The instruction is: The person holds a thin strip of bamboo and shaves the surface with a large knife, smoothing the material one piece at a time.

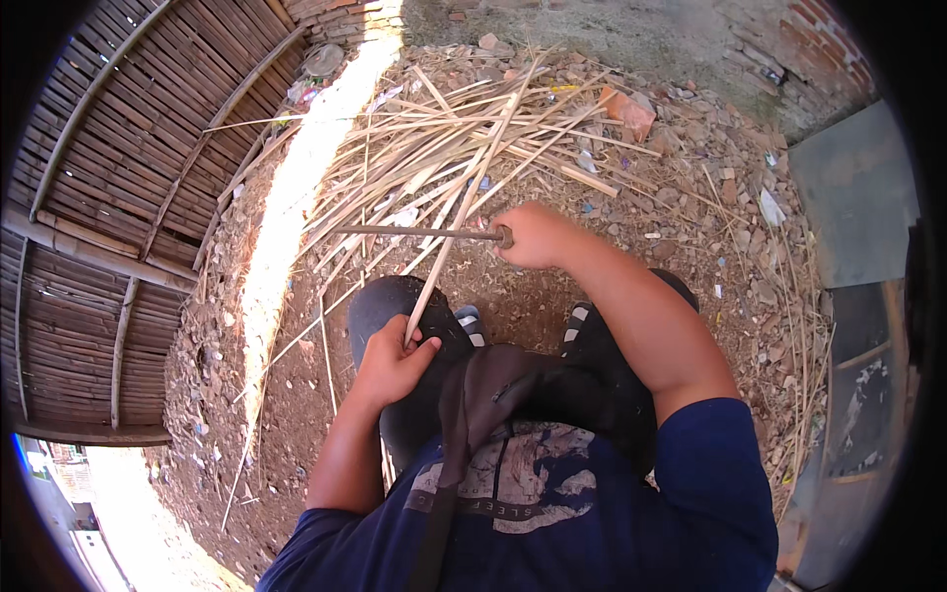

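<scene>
My left hand (393, 363), resting by my left knee, is closed round the near end of a long pale bamboo strip (430, 286). The strip slants away and to the right, over a heap of similar strips (434, 148). In front of my right knee, my right hand (538, 237) grips a long knife (414, 231) by its handle, most of which the fingers hide. Its narrow brown blade points left and crosses the held strip; whether the two touch I cannot tell.
A slatted bamboo wall (128, 118) runs along the left. A brick wall (612, 44) stands at the back, with a broken brick (627, 112) beside the heap. Grey panels (856, 197) lean at the right. Rubble and litter cover the dirt ground (296, 395).
</scene>
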A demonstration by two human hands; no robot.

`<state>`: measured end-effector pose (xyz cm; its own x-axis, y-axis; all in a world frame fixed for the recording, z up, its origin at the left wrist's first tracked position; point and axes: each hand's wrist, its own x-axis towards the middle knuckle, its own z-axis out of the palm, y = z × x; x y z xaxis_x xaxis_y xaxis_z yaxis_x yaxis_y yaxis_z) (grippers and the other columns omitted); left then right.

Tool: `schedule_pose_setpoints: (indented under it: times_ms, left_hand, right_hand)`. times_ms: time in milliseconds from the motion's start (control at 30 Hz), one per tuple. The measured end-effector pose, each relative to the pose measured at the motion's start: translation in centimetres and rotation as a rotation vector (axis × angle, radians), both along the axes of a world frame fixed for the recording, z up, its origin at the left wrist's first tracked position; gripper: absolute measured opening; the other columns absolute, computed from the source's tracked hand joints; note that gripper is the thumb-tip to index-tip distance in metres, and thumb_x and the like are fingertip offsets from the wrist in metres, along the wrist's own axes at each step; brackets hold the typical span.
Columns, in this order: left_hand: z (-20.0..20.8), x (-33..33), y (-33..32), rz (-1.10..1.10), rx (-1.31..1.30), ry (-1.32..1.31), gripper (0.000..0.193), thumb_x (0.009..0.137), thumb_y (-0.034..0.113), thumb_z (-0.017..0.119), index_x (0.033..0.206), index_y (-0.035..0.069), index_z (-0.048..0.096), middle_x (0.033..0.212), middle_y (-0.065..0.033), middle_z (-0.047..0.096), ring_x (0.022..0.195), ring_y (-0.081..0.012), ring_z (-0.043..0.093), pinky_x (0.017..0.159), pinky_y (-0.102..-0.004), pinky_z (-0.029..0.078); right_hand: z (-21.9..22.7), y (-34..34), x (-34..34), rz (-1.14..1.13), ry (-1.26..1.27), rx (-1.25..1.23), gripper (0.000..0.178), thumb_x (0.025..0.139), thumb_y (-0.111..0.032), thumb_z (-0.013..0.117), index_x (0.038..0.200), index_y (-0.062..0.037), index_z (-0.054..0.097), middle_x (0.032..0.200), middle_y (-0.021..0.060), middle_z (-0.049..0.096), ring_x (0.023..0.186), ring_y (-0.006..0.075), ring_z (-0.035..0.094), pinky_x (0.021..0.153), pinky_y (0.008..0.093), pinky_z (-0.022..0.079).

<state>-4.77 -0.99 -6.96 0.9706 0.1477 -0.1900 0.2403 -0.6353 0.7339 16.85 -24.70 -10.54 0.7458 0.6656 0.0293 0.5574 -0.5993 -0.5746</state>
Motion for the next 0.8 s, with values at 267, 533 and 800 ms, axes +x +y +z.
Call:
schedule_pose_setpoints:
  times_ms: [267, 533, 800]
  left_hand:
    - [0.2, 0.7, -0.5, 0.007, -0.018, 0.044, 0.032, 0.087, 0.023, 0.081, 0.087, 0.005, 0.053, 0.066, 0.0019, 0.049, 0.062, -0.0074, 0.045, 0.055, -0.0280, 0.039]
    - [-1.7, 0.3, 1.0, 0.014, -0.064, 0.032, 0.032, 0.087, 0.024, 0.080, 0.092, 0.002, 0.057, 0.068, -0.0019, 0.054, 0.062, -0.0110, 0.051, 0.056, -0.0312, 0.044]
    - [-0.4, 0.0, 0.3, 0.000, -0.067, 0.073, 0.028, 0.087, 0.017, 0.080, 0.090, 0.006, 0.054, 0.069, 0.0040, 0.050, 0.064, -0.0061, 0.046, 0.056, -0.0261, 0.039]
  right_hand:
    - [0.8, -0.2, 0.2, 0.032, -0.060, -0.101, 0.022, 0.072, -0.018, 0.071, 0.092, -0.0104, 0.072, 0.080, 0.0183, 0.070, 0.081, 0.0407, 0.070, 0.073, 0.0519, 0.056]
    - [1.9, 1.2, -1.2, 0.045, -0.040, -0.200, 0.026, 0.077, -0.022, 0.069, 0.100, -0.0107, 0.075, 0.095, 0.0169, 0.073, 0.094, 0.0376, 0.071, 0.082, 0.0505, 0.056]
    - [2.6, -0.6, 0.5, -0.170, 0.098, -0.075, 0.029, 0.079, -0.021, 0.070, 0.105, -0.0086, 0.075, 0.091, 0.0185, 0.073, 0.089, 0.0382, 0.071, 0.081, 0.0484, 0.056]
